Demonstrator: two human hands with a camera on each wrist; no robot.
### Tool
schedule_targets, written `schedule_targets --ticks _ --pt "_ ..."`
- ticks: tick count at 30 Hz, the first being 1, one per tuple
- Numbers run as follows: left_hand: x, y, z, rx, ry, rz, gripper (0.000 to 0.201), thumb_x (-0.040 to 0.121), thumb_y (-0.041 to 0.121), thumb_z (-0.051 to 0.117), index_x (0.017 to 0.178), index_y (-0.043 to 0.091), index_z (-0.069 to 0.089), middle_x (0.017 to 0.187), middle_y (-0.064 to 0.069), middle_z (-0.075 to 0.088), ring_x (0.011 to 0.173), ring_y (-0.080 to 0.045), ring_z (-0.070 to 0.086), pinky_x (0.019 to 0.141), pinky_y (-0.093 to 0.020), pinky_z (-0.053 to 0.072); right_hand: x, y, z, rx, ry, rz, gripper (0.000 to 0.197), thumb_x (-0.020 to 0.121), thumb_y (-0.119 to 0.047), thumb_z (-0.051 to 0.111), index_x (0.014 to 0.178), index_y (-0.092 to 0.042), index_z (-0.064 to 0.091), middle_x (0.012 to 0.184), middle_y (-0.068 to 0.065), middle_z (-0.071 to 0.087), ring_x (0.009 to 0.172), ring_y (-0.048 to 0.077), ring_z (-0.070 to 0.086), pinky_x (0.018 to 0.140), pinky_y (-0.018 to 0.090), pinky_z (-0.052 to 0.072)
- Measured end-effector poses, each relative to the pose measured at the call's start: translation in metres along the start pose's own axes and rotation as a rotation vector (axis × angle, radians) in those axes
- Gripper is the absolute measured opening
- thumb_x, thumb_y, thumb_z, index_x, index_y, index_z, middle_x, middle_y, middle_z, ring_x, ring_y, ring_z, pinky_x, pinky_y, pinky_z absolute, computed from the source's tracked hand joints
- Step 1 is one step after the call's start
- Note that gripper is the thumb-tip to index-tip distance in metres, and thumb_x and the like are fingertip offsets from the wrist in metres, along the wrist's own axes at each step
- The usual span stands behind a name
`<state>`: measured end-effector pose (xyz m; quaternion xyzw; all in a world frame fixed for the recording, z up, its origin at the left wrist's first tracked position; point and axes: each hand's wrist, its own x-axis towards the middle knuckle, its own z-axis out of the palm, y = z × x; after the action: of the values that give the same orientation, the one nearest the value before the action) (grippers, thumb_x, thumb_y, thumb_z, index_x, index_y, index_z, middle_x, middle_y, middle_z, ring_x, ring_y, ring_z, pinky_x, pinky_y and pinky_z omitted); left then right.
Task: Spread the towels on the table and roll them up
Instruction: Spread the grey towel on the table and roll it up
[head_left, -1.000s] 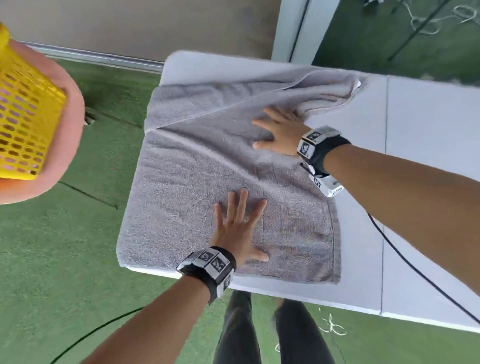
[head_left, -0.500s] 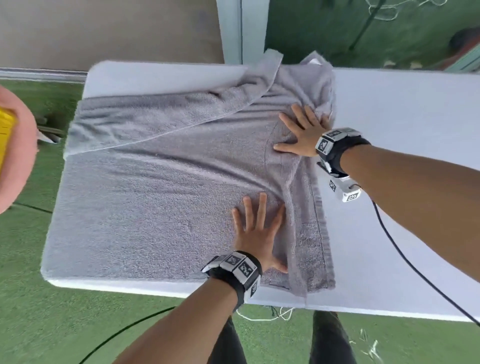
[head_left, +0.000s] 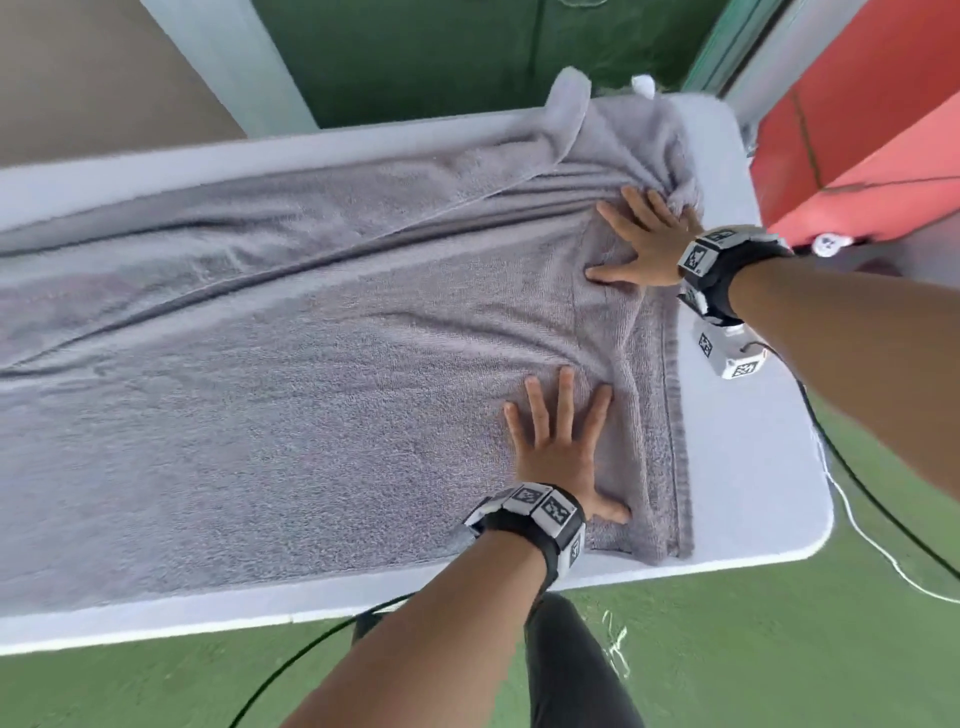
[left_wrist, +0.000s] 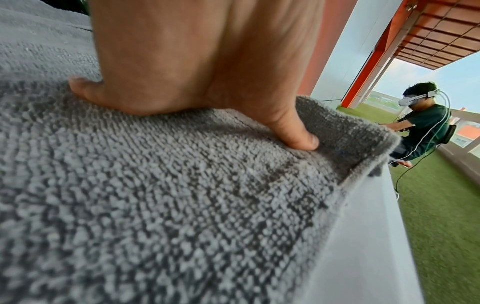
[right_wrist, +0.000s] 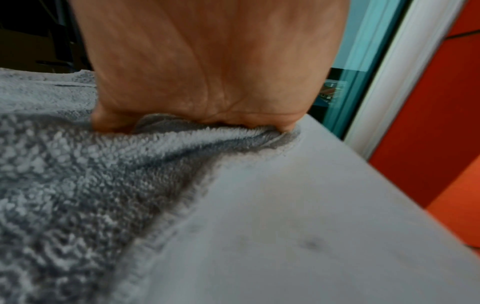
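Grip: while both palms are pressing flat, fingers spread, neither is grasping anything.
Left hand (head_left: 563, 447): sitting near the grey towel (head_left: 311, 364)'s right hem by the table (head_left: 753, 493)'s front edge.
Right hand (head_left: 641, 244): pushing in farther back; folds are bunching more at its fingertips than half a second ago.
Towel: lying lengthwise across the table, far edge folded over.

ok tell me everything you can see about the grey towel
The grey towel is looped terry cloth with a flat woven hem along its right end. It lies spread over most of the white table, not rolled, with long diagonal creases and its far edge folded over. The left hand presses flat near the hem; the right hand presses the bunched far right corner.
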<state>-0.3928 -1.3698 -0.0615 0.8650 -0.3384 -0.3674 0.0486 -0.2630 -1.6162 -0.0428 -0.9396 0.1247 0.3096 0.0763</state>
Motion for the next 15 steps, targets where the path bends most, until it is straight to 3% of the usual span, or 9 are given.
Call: schedule_targets --ticks 5,7,8,9,11,13,15 --pt "0.022 0.071 0.002 -0.050 -0.024 -0.060 0.135 0.060 0.073 0.069 0.142 0.034 -0.030 0.145 -0.010 -0.044 0.131 -0.043 -0.038 0.103 -0.066 -0.020 -0.023 0.043 0.004 0.162 0.074 0.071 0.089 0.087 -0.053 0.057 0.152 -0.039 -0.002 0.160 -0.006 -0.018 0.148 0.025 -0.012 0.113 0.059 -0.007" --pt "0.017 0.078 -0.002 -0.160 0.030 -0.077 0.115 0.074 0.062 0.065 0.146 0.035 -0.019 0.151 -0.006 -0.036 0.137 -0.036 -0.032 0.108 -0.063 -0.015 -0.040 0.037 0.013 0.268 0.203 0.042 0.088 0.081 -0.050 0.057 0.152 -0.035 0.008 0.162 -0.002 -0.002 0.148 0.028 0.006 0.115 0.062 -0.004" --pt "0.010 0.074 -0.005 -0.220 0.067 -0.076 0.101 0.081 0.056 0.062 0.150 0.034 -0.009 0.155 -0.006 -0.027 0.141 -0.033 -0.025 0.111 -0.061 -0.011 -0.053 0.029 0.018 0.360 0.295 0.037 0.083 0.077 -0.049 0.053 0.150 -0.034 0.017 0.159 0.002 0.014 0.144 0.031 0.023 0.115 0.063 0.006" --pt "0.000 0.063 -0.008 -0.272 0.112 -0.072 0.088 0.085 0.050 0.059 0.151 0.032 0.004 0.158 -0.006 -0.017 0.144 -0.031 -0.015 0.113 -0.059 -0.007 -0.070 0.020 0.026 0.453 0.388 0.053 0.075 0.075 -0.047 0.051 0.145 -0.032 0.030 0.151 0.005 0.032 0.134 0.033 0.039 0.113 0.061 0.021" --pt "-0.032 0.024 -0.011 -0.309 0.234 -0.063 0.066 0.089 0.042 0.057 0.145 0.026 0.026 0.158 -0.006 0.010 0.145 -0.028 0.008 0.117 -0.055 0.006 -0.112 -0.002 0.048 0.587 0.538 0.077 0.051 0.081 -0.031 0.056 0.132 -0.028 0.052 0.126 0.005 0.052 0.114 0.028 0.053 0.099 0.046 0.043" --pt "-0.071 -0.029 -0.009 -0.288 0.331 -0.061 0.050 0.090 0.036 0.056 0.136 0.024 0.041 0.149 -0.001 0.032 0.139 -0.023 0.025 0.116 -0.047 0.016 -0.157 -0.025 0.077 0.640 0.523 0.040 0.036 0.089 -0.017 0.055 0.123 -0.023 0.061 0.111 0.000 0.057 0.098 0.020 0.057 0.082 0.031 0.046" --pt "-0.111 -0.085 -0.004 -0.258 0.373 -0.111 0.037 0.091 0.031 0.056 0.126 0.025 0.050 0.141 0.002 0.041 0.133 -0.020 0.033 0.111 -0.040 0.024 -0.195 -0.042 0.109 0.639 0.377 0.018 0.028 0.093 -0.014 0.053 0.118 -0.019 0.063 0.105 0.000 0.061 0.090 0.015 0.058 0.071 0.023 0.043"
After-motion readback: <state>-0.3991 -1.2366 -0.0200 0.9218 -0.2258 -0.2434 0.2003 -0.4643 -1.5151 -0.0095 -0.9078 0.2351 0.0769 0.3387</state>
